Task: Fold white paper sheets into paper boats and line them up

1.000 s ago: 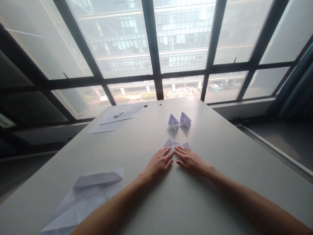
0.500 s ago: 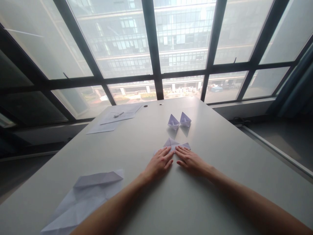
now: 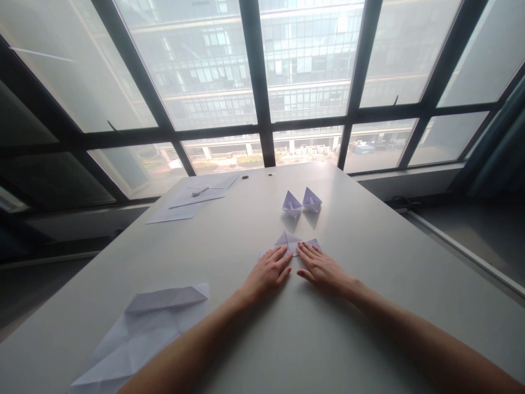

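Observation:
A folded white paper point(image 3: 287, 239) with a raised triangular peak and pointed ends lies flat on the table. My left hand point(image 3: 271, 269) rests on its left part, fingers stretched out and pressing down. On its right part lies my right hand point(image 3: 320, 268), also flat with fingers extended. The hands are slightly apart, and the fingers cover much of the paper's lower edge. Just beyond stand two folded paper boats, a left boat point(image 3: 291, 206) and a right boat point(image 3: 312, 201), side by side.
A large creased sheet of paper point(image 3: 143, 334) lies at the front left, partly behind my left forearm. Flat sheets point(image 3: 174, 212) with a pen-like object point(image 3: 200, 191) on top are at the table's far left. Windows stand beyond the white table point(image 3: 229, 235).
My right hand has shifted slightly right along the folded paper, widening the gap between my hands. My left hand stays nearly in place.

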### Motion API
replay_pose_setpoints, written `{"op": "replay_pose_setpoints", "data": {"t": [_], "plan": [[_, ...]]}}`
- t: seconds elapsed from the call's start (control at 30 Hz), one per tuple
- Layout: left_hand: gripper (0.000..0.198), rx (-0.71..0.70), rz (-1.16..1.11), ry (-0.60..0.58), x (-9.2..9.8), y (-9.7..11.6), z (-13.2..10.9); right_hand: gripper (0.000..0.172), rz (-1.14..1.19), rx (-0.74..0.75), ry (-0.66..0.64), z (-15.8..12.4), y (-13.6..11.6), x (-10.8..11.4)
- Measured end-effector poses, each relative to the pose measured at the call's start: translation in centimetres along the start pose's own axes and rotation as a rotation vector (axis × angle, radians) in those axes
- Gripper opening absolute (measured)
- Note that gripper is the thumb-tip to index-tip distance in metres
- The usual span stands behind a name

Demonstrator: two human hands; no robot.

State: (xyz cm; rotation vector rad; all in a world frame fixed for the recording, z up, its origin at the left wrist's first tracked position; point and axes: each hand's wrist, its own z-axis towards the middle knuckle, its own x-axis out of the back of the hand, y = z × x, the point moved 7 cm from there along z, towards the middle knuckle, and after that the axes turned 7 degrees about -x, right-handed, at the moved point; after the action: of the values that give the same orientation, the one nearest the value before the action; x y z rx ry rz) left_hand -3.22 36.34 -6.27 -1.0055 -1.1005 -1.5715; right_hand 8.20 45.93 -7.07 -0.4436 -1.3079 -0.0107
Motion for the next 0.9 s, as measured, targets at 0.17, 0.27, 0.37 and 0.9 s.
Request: {"op": "replay_pose_setpoints", "data": {"t": [0.17,0.27,0.37,0.9], "plan": [[0.047,0.013,0.006,-0.016,-0.04,0.04,0.03,0.07,-0.03,-0.011,0.008,-0.04,0.15,-0.09],[0.046,0.015,0.011,-0.024,-0.08,0.03,0.03,0.07,-0.033,-0.007,0.016,-0.04,0.16,-0.13],[0.047,0.007,0.011,-0.014,-0.04,0.05,0.0,0.072,-0.041,-0.018,0.01,-0.02,0.14,-0.13],[0.048,0.046,0.026,-0.048,-0.18,-0.07,0.02,0.056,-0.043,-0.008,0.069,-0.14,0.01,0.64]]}}
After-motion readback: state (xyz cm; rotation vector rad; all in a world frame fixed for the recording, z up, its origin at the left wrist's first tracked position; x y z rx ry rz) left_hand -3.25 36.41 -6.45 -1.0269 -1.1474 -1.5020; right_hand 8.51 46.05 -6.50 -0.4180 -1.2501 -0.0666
